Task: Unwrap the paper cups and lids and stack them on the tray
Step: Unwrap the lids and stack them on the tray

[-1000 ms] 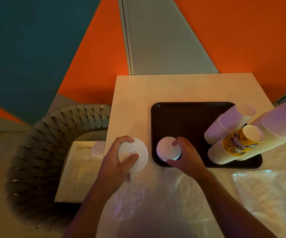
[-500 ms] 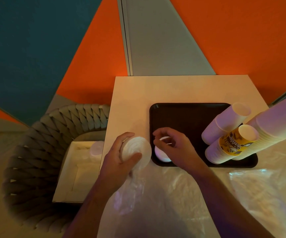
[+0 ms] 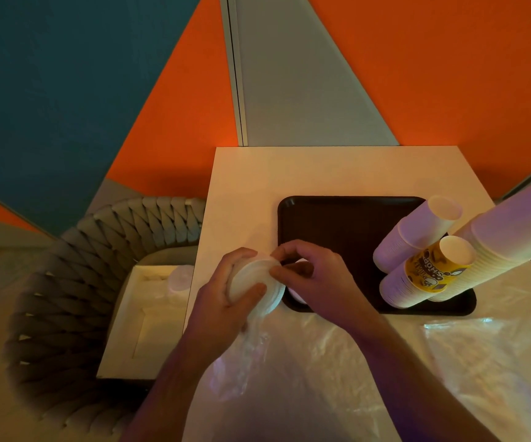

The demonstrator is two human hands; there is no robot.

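The left hand (image 3: 226, 301) grips a stack of lids (image 3: 254, 287) while the right hand (image 3: 315, 282), just beside it, pinches the top lid, cups (image 3: 417, 247) beyond.

So the desk (image 3: 258, 186) is a pale, cream-coloured square top pushed right up against the wall. That wall is pretty loud: big orange panels (image 3: 449, 74), a teal one (image 3: 50, 90) off to the left of the desk, and a grey strip (image 3: 289, 90) running up straight behind the desk. Just left of the desk sits a grey chair with a chunky woven backrest (image 3: 66, 298) curving round. On its seat, just beside the desk's left edge, there's a shallow white box (image 3: 143, 320) with something pale and round (image 3: 179, 279) resting in it, can't tell what.
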